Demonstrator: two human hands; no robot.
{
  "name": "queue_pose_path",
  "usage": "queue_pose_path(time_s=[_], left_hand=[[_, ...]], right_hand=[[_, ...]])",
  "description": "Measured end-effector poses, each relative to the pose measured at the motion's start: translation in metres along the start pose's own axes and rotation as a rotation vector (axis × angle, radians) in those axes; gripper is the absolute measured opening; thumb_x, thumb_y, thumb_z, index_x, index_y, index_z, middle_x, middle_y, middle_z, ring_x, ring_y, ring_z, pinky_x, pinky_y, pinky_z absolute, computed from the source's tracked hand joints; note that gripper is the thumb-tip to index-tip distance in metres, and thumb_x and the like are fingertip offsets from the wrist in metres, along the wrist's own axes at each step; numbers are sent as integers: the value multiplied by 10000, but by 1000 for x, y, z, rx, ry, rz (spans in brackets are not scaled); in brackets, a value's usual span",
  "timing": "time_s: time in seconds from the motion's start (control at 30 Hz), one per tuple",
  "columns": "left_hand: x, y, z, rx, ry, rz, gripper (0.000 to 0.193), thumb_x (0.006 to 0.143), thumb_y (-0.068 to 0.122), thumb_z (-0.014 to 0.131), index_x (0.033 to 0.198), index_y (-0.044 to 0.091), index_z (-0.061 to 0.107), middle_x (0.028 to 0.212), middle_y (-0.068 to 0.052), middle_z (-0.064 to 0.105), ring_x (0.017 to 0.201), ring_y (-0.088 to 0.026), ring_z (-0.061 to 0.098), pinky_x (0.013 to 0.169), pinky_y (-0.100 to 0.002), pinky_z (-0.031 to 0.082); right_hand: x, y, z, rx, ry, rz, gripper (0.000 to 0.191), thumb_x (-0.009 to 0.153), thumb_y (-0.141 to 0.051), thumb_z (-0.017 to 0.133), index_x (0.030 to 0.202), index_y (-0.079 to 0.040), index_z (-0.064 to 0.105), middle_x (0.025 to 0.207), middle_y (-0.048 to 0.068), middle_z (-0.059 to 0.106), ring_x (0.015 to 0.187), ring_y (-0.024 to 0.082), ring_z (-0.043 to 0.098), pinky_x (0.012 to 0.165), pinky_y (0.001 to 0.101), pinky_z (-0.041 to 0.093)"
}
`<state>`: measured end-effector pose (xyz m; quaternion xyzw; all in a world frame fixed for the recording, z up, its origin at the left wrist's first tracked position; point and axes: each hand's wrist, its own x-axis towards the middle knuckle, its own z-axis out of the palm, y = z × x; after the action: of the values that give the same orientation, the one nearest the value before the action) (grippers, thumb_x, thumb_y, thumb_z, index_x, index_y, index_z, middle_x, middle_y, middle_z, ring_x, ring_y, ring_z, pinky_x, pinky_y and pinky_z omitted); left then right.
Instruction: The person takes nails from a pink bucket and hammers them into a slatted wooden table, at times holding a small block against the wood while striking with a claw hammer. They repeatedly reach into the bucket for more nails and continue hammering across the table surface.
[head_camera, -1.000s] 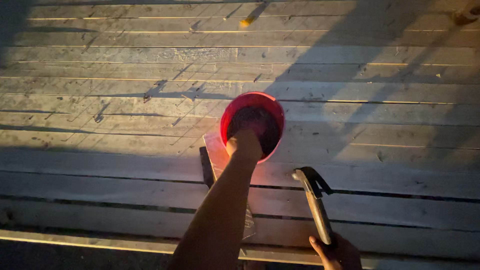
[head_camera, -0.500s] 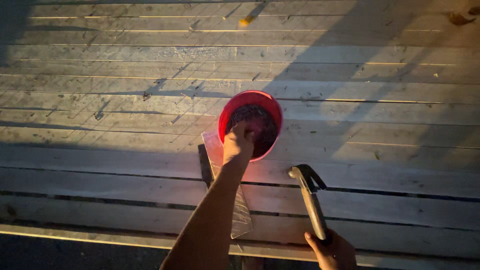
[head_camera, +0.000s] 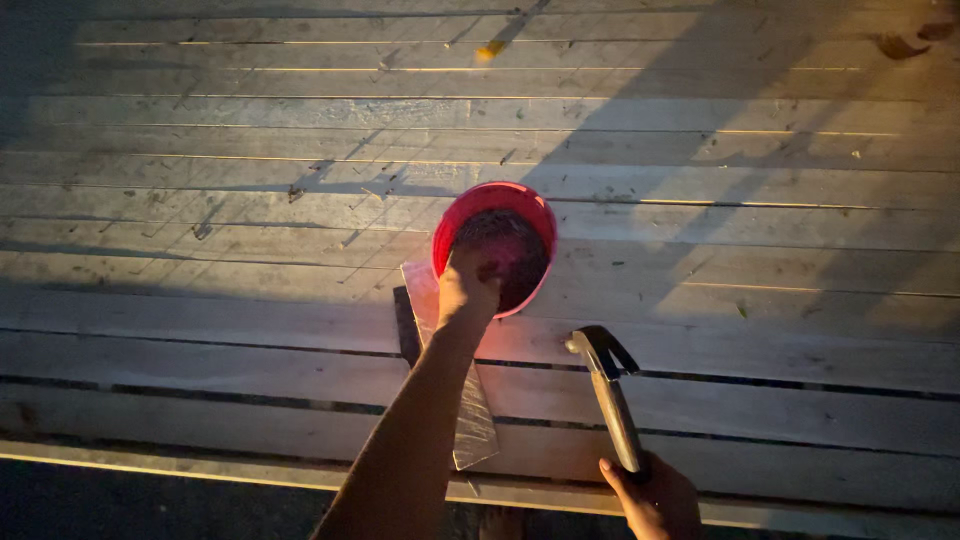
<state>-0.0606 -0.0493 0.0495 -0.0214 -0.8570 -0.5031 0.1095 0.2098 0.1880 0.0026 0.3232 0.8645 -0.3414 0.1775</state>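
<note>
Since the earlier frame: left hand (head_camera: 468, 288) has drawn back from deep inside the red bowl (head_camera: 495, 200) to its near rim; the hammer (head_camera: 610, 395) stays raised at the right, little changed.
Left hand: reaches far over the boards, fingers curled down at the bowl's near-left edge; whether they pinch anything from the bowl cannot be told, as the fingertips are hidden in shadow.
Right hand: right hand (head_camera: 655, 495), at the near right edge of view, wrapped tight round the foot of the hammer's handle.
Hammer: claw hammer, head pointing far and slightly left, held above the deck, apart from bowl and plank.
Red bowl: round, plastic, resting on the wooden deck (head_camera: 200, 200) near the centre of the scene; its inside is dark and the contents are too dim to name.
Short plank: pale short plank (head_camera: 460, 400) lying lengthwise from the bowl's near-left side toward the near edge, passing under the left forearm; a dark narrow strip (head_camera: 405, 325) lies just beside it on the left.
Deck: weathered boards running left to right, lit warm orange, crossed by long diagonal shadows; scattered leaf scraps (head_camera: 905, 45) at the far right corner.
Near edge: bright lit board edge, darkness beyond it.
</note>
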Motion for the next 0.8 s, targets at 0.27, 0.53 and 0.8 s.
queue_pose_path(time_s=[0.27,0.53,0.8], left_hand=[[-15,3,4,-11,75,-205,251,756,137,841,984,67,760,926,-134,745,848,-277,731,778,-378,561],[-42,22,12,-254,93,-190,238,750,8,768,981,11,707,932,-121,660,763,-279,688,636,-386,559],[-94,20,38,-245,20,-71,162,716,-37,826,859,6,763,1050,-112,655,900,-221,713,729,-309,595]], right_hand=[[-9,-8,-9,78,-44,21,514,751,-545,788,940,-68,758,640,151,713,631,299,715,637,422,554],[-14,-14,-11,247,-75,29,445,780,-453,805,884,-24,748,563,148,645,485,232,609,507,406,492],[-17,-17,-16,260,-121,28,452,793,-468,790,942,-42,756,586,172,649,430,246,599,458,397,483]])
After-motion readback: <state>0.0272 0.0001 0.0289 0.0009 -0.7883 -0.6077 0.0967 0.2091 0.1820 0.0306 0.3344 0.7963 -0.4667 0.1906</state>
